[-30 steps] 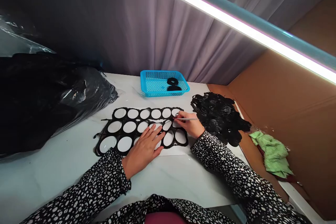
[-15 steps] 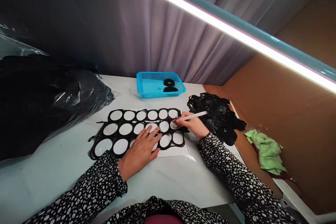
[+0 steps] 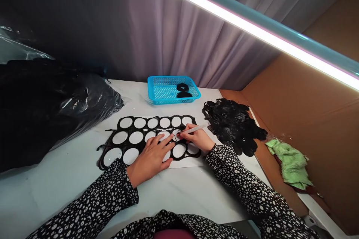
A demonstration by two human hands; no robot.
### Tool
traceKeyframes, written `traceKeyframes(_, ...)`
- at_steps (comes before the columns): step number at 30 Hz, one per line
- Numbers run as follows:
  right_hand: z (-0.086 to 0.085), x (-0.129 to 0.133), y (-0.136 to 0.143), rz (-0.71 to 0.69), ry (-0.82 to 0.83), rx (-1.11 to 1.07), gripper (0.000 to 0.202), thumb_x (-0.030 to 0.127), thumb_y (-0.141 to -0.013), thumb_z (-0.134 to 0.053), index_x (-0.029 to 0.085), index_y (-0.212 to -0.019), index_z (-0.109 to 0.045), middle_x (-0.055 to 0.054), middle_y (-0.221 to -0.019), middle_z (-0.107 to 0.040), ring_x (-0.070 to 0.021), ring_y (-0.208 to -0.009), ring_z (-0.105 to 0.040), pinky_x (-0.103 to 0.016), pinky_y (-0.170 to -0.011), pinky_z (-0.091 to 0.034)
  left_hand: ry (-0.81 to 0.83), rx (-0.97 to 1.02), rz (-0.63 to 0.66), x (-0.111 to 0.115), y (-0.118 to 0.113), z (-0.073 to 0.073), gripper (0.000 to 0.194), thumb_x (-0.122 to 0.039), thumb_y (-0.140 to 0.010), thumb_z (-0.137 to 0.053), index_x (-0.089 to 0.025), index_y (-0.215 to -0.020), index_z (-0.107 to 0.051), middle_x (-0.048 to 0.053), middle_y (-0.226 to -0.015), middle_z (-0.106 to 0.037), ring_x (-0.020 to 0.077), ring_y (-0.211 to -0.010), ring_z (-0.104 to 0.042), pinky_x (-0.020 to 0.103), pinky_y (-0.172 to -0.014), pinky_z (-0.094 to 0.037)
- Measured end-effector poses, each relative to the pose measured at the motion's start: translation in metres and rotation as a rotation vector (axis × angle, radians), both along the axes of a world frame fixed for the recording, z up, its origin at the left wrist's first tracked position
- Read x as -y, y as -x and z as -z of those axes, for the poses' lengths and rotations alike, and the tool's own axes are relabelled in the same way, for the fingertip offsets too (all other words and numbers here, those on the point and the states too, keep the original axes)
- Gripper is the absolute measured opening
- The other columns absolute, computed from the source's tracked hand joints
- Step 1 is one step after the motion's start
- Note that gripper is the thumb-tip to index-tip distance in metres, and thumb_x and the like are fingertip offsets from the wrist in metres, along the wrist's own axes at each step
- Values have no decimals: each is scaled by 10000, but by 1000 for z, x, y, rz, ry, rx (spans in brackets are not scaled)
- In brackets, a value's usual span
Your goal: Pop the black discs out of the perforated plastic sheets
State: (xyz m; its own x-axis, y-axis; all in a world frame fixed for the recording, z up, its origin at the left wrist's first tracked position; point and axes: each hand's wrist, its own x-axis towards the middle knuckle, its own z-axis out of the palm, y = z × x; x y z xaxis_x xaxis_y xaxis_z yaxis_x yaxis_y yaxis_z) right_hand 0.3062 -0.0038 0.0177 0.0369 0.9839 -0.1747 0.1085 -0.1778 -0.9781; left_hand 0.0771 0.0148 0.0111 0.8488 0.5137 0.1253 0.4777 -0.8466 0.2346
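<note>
The left hand (image 3: 153,157) lies with fingers spread, grip released, on the thin black sheet (image 3: 123,146) with three rows of round openings, which rests on the white marbled table (image 3: 179,194). The right hand (image 3: 199,139) grasps a slim white pen-shaped tool (image 3: 196,128) at the sheet's middle row.

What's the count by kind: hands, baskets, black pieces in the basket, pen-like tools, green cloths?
Left hand and right hand: 2
Blue basket: 1
Black round pieces in the basket: 2
Whitish pen-like tool: 1
Green cloth: 1
Total: 7
</note>
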Motion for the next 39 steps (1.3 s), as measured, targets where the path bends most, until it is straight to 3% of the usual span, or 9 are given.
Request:
traceKeyframes(6,-4,11,-15,160,153,-449,367,367,-678,-819,201,-692,-493,-78,-961,-728,-157,-841,-683,-199,-532,-500,-35,45,19,0,4,1,450,-318,-957,-551,-244,-1392,-465,62,-1540,-387,324,-1391,-353,512,-1070,-375)
traceKeyframes(10,-12,25,-24,210,163,-572,400,325,-679,-824,209,-656,-442,-86,-1061,-713,-154,-860,-674,-244,-654,-550,-66,90,34,12,9,-3,388,-310,-989,-508,-179,-1353,-493,116,-1474,-461,300,-1378,-393,489,-1100,-369)
traceKeyframes(15,-9,41,-7,76,1,-250,282,276,-742,-758,196,-663,-500,-53,-927,-716,-154,-837,-643,-276,-727,-509,-100,91,83,42,10,0,389,-321,-1012,-445,-133,-1350,-492,131,-1349,-570,291,-1265,-514,464,-1053,-417)
traceKeyframes(18,-3,50,5,-73,-45,17,229,267,-767,-716,189,-666,-525,-49,-878,-711,-172,-809,-640,-293,-713,-491,-146,53,79,52,9,4,438,-343,-1019,-425,-113,-1390,-459,142,-1375,-553,298,-1280,-499,464,-1065,-394)
traceKeyframes(21,1,58,9,-119,-103,204,204,258,-802,-677,191,-678,-530,-44,-870,-714,-175,-788,-642,-295,-703,-473,-158,27,89,54,9,6,433,-342,-1026,-415,-126,-1399,-456,132,-1415,-526,291,-1319,-464,462,-1097,-357)
traceKeyframes(34,1,65,13,-191,-286,452,221,200,-822,-700,208,-664,-546,-20,-811,-709,-181,-768,-594,-315,-719,-440,-56,62,70,52,11,4,369,-307,-1010,-443,-208,-1363,-487,109,-1409,-513,283,-1322,-451,470,-1066,-383)
traceKeyframes(39,0,66,13,-224,-342,580,204,153,-830,-697,205,-702,-547,-20,-810,-689,-177,-762,-569,-304,-704,-435,-43,36,72,52,10,1,376,-268,-969,-511,-190,-1337,-499,121,-1397,-515,310,-1302,-458,489,-1044,-401)
